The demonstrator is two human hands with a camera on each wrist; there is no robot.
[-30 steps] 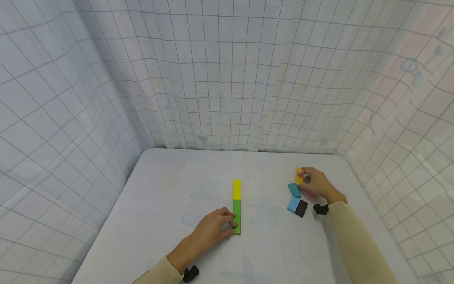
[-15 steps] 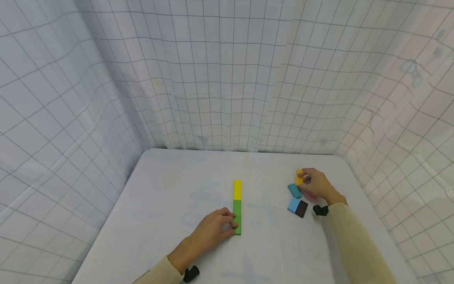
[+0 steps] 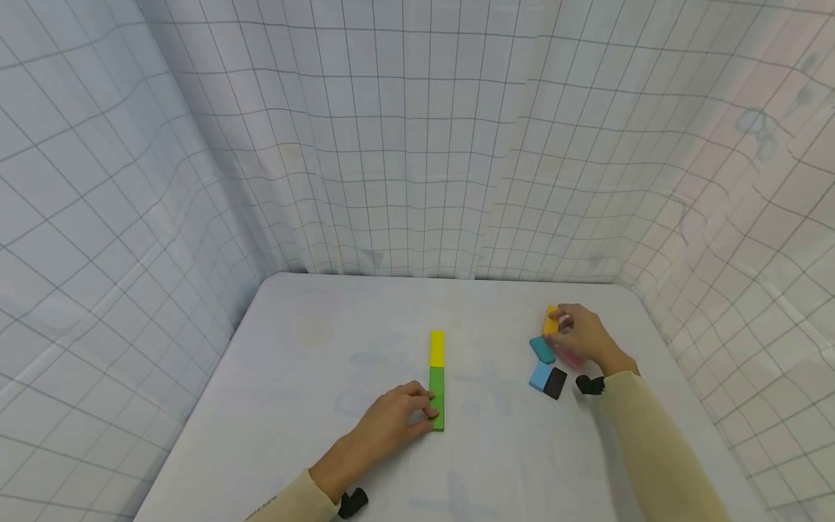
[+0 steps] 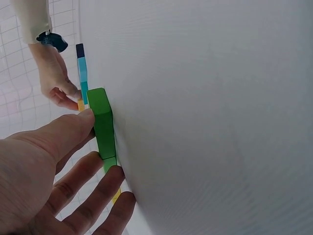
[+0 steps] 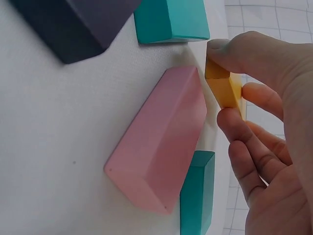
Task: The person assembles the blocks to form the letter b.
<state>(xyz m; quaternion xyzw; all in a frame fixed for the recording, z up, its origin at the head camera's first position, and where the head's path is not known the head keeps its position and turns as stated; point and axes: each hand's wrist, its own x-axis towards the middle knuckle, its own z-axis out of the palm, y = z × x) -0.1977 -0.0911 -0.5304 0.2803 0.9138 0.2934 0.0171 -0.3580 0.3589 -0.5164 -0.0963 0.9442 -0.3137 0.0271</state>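
In the head view, a yellow block (image 3: 437,349) and two green blocks (image 3: 437,381) lie end to end in a straight row. My left hand (image 3: 389,420) rests against the row's left side, fingertips touching the green blocks. Its thumb touches the near green block (image 4: 101,122) in the left wrist view, the other fingers loosely spread along the row. My right hand (image 3: 583,335) pinches an orange-yellow block (image 5: 224,84) between thumb and fingers. Beside it are a teal block (image 3: 542,349) and a pink block (image 5: 159,137), the latter partly hidden by the hand in the head view.
A light blue block (image 3: 540,376) and a black block (image 3: 554,383) lie side by side, nearer than the pink one. Another teal block (image 5: 198,191) shows below the pink one in the right wrist view. Grid-patterned white curtains (image 3: 417,145) enclose the white table (image 3: 313,348).
My right hand has shifted the orange-yellow block slightly away from me, and it now sits a little more tilted. The left hand and the row stay in place.
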